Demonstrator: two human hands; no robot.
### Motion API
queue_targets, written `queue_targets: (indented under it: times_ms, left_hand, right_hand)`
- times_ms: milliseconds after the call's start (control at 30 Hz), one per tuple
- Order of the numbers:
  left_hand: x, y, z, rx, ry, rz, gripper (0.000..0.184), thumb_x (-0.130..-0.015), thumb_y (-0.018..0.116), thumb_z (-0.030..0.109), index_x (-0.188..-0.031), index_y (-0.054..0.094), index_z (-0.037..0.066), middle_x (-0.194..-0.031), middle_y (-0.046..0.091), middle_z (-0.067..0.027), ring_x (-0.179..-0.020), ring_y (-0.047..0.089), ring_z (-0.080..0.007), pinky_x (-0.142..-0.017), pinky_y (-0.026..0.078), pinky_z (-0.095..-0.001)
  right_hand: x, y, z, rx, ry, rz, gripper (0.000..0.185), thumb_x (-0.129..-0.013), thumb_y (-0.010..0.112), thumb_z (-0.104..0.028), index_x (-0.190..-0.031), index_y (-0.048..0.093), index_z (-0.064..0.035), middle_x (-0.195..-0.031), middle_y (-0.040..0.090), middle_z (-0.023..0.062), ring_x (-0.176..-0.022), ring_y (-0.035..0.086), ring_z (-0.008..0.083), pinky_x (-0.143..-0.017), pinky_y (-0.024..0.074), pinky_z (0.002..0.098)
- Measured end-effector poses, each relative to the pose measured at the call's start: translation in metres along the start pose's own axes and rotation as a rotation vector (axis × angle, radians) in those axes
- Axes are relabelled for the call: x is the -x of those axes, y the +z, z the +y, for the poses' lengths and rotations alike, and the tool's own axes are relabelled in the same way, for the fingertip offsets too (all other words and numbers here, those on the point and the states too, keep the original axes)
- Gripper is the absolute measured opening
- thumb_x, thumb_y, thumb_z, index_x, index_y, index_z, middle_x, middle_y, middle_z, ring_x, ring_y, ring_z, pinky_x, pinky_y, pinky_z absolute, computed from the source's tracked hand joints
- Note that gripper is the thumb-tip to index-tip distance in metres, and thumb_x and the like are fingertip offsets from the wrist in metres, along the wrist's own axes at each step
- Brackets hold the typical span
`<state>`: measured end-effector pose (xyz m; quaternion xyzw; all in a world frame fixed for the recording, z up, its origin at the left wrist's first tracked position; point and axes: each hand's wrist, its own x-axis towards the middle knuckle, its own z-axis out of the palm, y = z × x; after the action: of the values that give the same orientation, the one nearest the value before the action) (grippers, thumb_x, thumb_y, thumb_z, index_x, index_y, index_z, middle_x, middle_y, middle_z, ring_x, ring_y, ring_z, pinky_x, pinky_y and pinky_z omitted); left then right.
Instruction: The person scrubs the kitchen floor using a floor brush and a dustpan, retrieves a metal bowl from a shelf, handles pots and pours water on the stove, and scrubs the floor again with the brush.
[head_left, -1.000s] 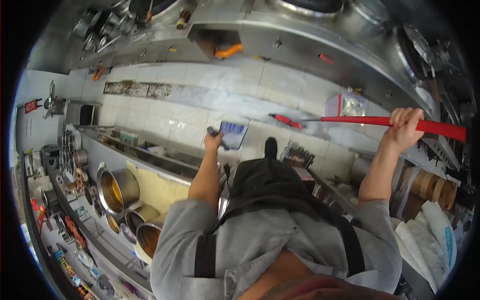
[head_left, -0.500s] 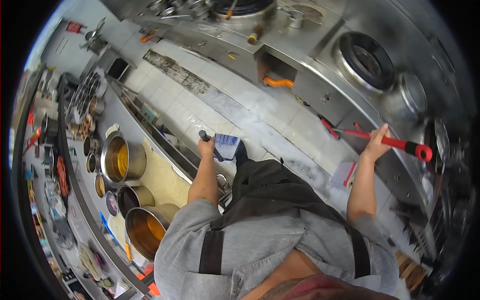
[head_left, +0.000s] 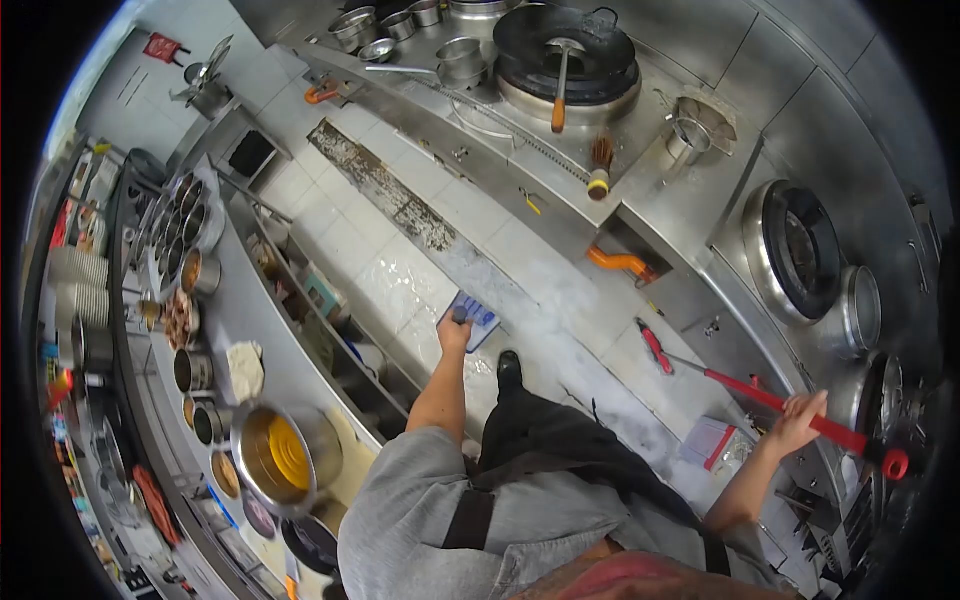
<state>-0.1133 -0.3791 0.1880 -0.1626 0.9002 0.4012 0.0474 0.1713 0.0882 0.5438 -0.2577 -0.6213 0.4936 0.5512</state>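
Note:
My left hand (head_left: 453, 333) is wrapped around the dark upright handle of a blue-and-white dustpan (head_left: 478, 318), seen from above near my shoe. At the right, my right hand (head_left: 796, 424) grips a long red pole (head_left: 742, 391) with a black section near its top end. The pole slants down to a narrow red-and-black head (head_left: 655, 347) over the floor. I cannot tell whether this head is a brush or a blade.
White floor tiles (head_left: 350, 225) look wet. A long counter (head_left: 240, 320) with pots and bowls runs along the left. A steel stove counter (head_left: 660, 210) carries a wok (head_left: 563, 55). An orange pipe (head_left: 622, 262) bends below it. A red-edged translucent bin (head_left: 708, 442) stands by my right arm.
The view has shifted, showing more of the stove and wok. Both hands keep their holds on the dustpan and the red pole. My right hand appears lower and farther right in view.

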Motion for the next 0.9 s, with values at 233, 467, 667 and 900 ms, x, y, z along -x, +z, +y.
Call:
queue_targets:
  times_ms: [233, 467, 667, 900]
  left_hand:
    - [-0.088, -0.008, -0.008, -0.195, 0.080, -0.176, 0.047, -0.063, 0.078, 0.030, -0.099, 0.062, 0.004, -0.092, 0.065, -0.0194, -0.088, 0.062, -0.0360, -0.078, 0.049, -0.0418]
    - [-0.169, -0.023, 0.044, -0.311, 0.116, -0.286, 0.036, -0.064, 0.075, 0.029, -0.087, 0.067, 0.003, -0.084, 0.067, -0.0156, -0.082, 0.065, -0.0304, -0.074, 0.049, -0.0382]
    - [-0.241, 0.034, 0.001, -0.483, 0.494, -0.491, 0.040, -0.063, 0.074, 0.028, -0.097, 0.066, 0.008, -0.090, 0.067, -0.0153, -0.086, 0.064, -0.0325, -0.077, 0.050, -0.0398]
    - [-0.236, 0.070, 0.003, -0.287, 0.540, -0.541, 0.021, -0.068, 0.071, 0.020, -0.086, 0.063, 0.014, -0.081, 0.066, -0.0137, -0.081, 0.064, -0.0345, -0.071, 0.051, -0.0403]
  right_hand:
    - [0.007, 0.020, 0.025, -0.340, 0.134, 0.367, 0.035, -0.094, 0.048, -0.010, -0.061, 0.035, -0.0118, -0.053, 0.030, -0.0030, -0.047, 0.030, 0.0075, -0.047, 0.0326, 0.0244]
    - [0.022, 0.047, -0.043, 0.356, -0.234, 0.262, 0.040, -0.094, 0.051, -0.025, -0.062, 0.037, -0.0068, -0.049, 0.036, 0.0032, -0.039, 0.034, 0.0132, -0.042, 0.0352, 0.0292]
    - [0.047, 0.122, -0.021, 0.500, -0.358, 0.231, 0.047, -0.093, 0.048, -0.026, -0.054, 0.038, -0.0026, -0.046, 0.042, 0.0086, -0.040, 0.044, 0.0170, -0.038, 0.0360, 0.0271]
    - [0.040, 0.203, 0.057, 0.391, 0.127, 0.102, 0.035, -0.094, 0.048, -0.017, -0.062, 0.040, -0.0084, -0.050, 0.039, 0.0001, -0.042, 0.033, 0.0082, -0.041, 0.0260, 0.0233]
